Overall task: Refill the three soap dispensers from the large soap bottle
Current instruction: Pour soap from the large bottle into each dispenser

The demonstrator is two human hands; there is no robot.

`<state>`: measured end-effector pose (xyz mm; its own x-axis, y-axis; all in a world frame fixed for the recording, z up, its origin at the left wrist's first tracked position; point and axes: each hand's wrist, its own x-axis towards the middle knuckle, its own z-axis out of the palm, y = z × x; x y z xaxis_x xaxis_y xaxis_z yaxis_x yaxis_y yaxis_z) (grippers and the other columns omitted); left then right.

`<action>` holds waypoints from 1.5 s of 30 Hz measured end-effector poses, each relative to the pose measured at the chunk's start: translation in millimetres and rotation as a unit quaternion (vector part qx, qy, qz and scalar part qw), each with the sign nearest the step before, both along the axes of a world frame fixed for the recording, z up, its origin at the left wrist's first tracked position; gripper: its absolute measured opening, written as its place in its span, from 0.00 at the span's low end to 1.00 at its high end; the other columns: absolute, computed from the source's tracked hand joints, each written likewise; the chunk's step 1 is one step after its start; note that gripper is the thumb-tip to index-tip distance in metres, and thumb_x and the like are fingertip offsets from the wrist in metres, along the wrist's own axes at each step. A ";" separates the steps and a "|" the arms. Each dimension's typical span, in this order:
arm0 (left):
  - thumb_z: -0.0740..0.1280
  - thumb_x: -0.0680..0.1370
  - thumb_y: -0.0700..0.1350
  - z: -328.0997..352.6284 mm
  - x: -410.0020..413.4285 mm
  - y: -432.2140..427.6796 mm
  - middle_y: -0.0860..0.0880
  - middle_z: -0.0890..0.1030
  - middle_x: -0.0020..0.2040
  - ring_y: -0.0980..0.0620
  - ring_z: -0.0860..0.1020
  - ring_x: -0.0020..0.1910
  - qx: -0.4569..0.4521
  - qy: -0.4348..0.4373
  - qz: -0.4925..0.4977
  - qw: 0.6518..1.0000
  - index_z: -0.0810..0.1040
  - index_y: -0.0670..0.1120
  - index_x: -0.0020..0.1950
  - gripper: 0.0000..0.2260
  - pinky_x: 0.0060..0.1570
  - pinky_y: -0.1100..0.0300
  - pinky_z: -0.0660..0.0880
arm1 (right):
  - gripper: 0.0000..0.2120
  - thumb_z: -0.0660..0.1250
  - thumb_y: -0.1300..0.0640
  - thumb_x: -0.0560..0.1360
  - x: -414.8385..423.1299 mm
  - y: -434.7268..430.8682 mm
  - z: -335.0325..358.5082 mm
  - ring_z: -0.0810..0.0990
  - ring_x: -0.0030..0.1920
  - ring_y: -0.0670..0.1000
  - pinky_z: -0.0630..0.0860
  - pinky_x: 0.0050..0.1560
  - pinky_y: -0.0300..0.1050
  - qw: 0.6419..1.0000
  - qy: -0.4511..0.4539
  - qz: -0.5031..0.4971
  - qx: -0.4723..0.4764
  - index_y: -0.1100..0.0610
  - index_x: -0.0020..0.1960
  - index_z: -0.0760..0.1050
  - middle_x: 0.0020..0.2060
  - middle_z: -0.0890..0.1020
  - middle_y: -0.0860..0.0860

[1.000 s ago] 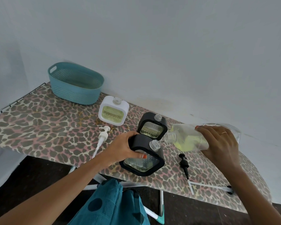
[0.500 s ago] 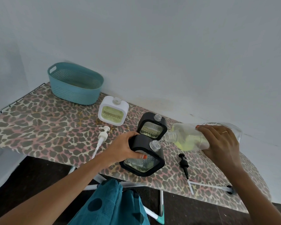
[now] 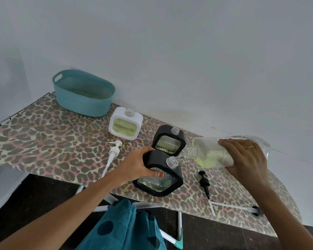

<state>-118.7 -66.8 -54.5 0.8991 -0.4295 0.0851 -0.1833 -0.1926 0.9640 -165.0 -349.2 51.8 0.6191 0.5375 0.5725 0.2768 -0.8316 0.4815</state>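
Note:
My left hand [image 3: 136,166] grips the near black soap dispenser [image 3: 163,184], which stands tilted at the board's front edge with its clear neck open. My right hand [image 3: 246,159] holds the large clear soap bottle [image 3: 211,154] on its side, yellow soap pooled inside. The bottle's open mouth sits just above and right of that dispenser's neck, with a thin thread of soap between them. A second black dispenser [image 3: 170,141] stands just behind, uncapped. The white dispenser [image 3: 125,125] stands further back left, uncapped too and holding yellow soap.
A teal basket [image 3: 83,93] sits at the back left of the leopard-print ironing board [image 3: 43,141]. A white pump head [image 3: 113,154] lies left of my left hand. A black pump head [image 3: 204,183] lies right of the held dispenser. A wall runs close behind.
The large bottle's mouth has edged slightly closer to the dispenser's neck. Both hands keep their grips and stay almost in place.

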 end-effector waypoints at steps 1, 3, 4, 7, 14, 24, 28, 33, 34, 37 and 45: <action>0.79 0.61 0.44 -0.1 -0.1 0.0 0.50 0.82 0.47 0.55 0.80 0.47 0.001 -0.002 0.001 1.000 0.76 0.47 0.54 0.25 0.49 0.63 0.77 | 0.15 0.69 0.56 0.64 0.2 -0.3 -0.4 0.82 0.42 0.58 0.75 0.45 0.51 1.000 0.002 0.001 0.001 0.60 0.49 0.79 0.44 0.84 0.53; 0.79 0.61 0.44 -0.1 -0.2 0.4 0.50 0.81 0.47 0.55 0.80 0.47 0.003 -0.005 0.004 1.000 0.76 0.46 0.55 0.25 0.49 0.63 0.77 | 0.13 0.65 0.52 0.72 0.8 -1.6 -0.5 0.82 0.43 0.57 0.75 0.45 0.51 1.000 0.003 0.012 0.002 0.58 0.52 0.76 0.45 0.84 0.52; 0.79 0.61 0.44 -0.3 -0.2 0.8 0.50 0.81 0.47 0.55 0.80 0.47 0.001 -0.005 0.003 1.000 0.76 0.47 0.55 0.25 0.49 0.63 0.77 | 0.14 0.59 0.49 0.77 0.9 -2.5 -1.0 0.82 0.43 0.57 0.75 0.45 0.51 1.000 0.003 0.015 0.002 0.58 0.52 0.75 0.45 0.84 0.52; 0.79 0.61 0.44 -1.0 0.4 1.0 0.51 0.81 0.47 0.55 0.80 0.47 0.002 -0.006 0.002 1.000 0.75 0.47 0.54 0.25 0.49 0.63 0.77 | 0.22 0.48 0.47 0.79 1.2 -2.8 -1.0 0.82 0.43 0.57 0.75 0.45 0.51 1.000 0.007 0.019 0.005 0.59 0.52 0.76 0.45 0.84 0.52; 0.80 0.60 0.44 -3.4 0.7 2.1 0.52 0.81 0.46 0.59 0.80 0.45 -0.010 0.004 -0.004 1.000 0.75 0.50 0.53 0.24 0.47 0.66 0.76 | 0.18 0.68 0.57 0.64 0.6 -0.6 -0.2 0.82 0.42 0.57 0.75 0.45 0.51 1.000 -0.009 0.019 -0.006 0.56 0.53 0.71 0.45 0.84 0.52; 0.80 0.60 0.45 -3.6 0.1 2.0 0.57 0.79 0.43 0.69 0.77 0.40 -0.006 0.002 0.004 1.000 0.73 0.56 0.48 0.23 0.40 0.77 0.71 | 0.15 0.69 0.58 0.66 0.6 -0.4 0.8 0.82 0.42 0.57 0.75 0.44 0.51 0.999 -0.014 0.028 -0.008 0.58 0.52 0.75 0.45 0.84 0.52; 0.80 0.60 0.44 -4.1 0.1 1.7 0.57 0.79 0.43 0.69 0.77 0.40 -0.006 -0.006 0.006 1.000 0.73 0.57 0.47 0.23 0.40 0.77 0.71 | 0.13 0.68 0.60 0.69 1.1 -1.2 -0.3 0.82 0.43 0.57 0.73 0.45 0.51 0.999 -0.020 0.027 -0.013 0.56 0.53 0.72 0.45 0.84 0.52; 0.80 0.60 0.45 -7.2 0.6 1.6 0.56 0.80 0.45 0.64 0.79 0.43 -0.006 -0.008 0.003 1.000 0.74 0.51 0.53 0.25 0.43 0.74 0.73 | 0.10 0.65 0.56 0.72 1.7 -3.9 0.0 0.82 0.44 0.57 0.74 0.44 0.51 0.999 -0.016 0.027 -0.017 0.57 0.52 0.76 0.45 0.84 0.52; 0.80 0.60 0.45 -7.4 0.6 1.3 0.55 0.80 0.46 0.62 0.79 0.44 -0.004 -0.010 0.002 1.000 0.74 0.51 0.53 0.25 0.44 0.73 0.73 | 0.11 0.61 0.54 0.74 1.7 -3.5 0.2 0.82 0.44 0.57 0.75 0.44 0.52 0.999 -0.013 0.025 -0.018 0.59 0.51 0.78 0.45 0.84 0.52; 0.80 0.60 0.45 -7.6 0.9 0.7 0.55 0.80 0.45 0.62 0.79 0.44 -0.003 -0.013 0.000 1.000 0.75 0.50 0.53 0.25 0.44 0.72 0.74 | 0.11 0.69 0.57 0.68 2.4 -3.6 1.0 0.83 0.43 0.58 0.75 0.44 0.52 0.999 -0.017 0.024 -0.018 0.60 0.48 0.80 0.44 0.84 0.52; 0.80 0.60 0.45 -6.4 0.0 -0.1 0.56 0.81 0.45 0.65 0.79 0.43 -0.009 -0.007 -0.003 1.000 0.74 0.55 0.51 0.24 0.42 0.74 0.73 | 0.14 0.71 0.57 0.63 1.6 -1.9 3.8 0.83 0.42 0.58 0.76 0.44 0.52 0.999 -0.025 0.024 -0.029 0.60 0.48 0.81 0.44 0.85 0.52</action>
<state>-118.7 -66.9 -60.9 0.8950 -0.4335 0.1051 -0.1972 -0.1733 0.9649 -163.4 -351.1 55.7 0.5639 0.5988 0.5687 0.2898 -0.7884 0.5427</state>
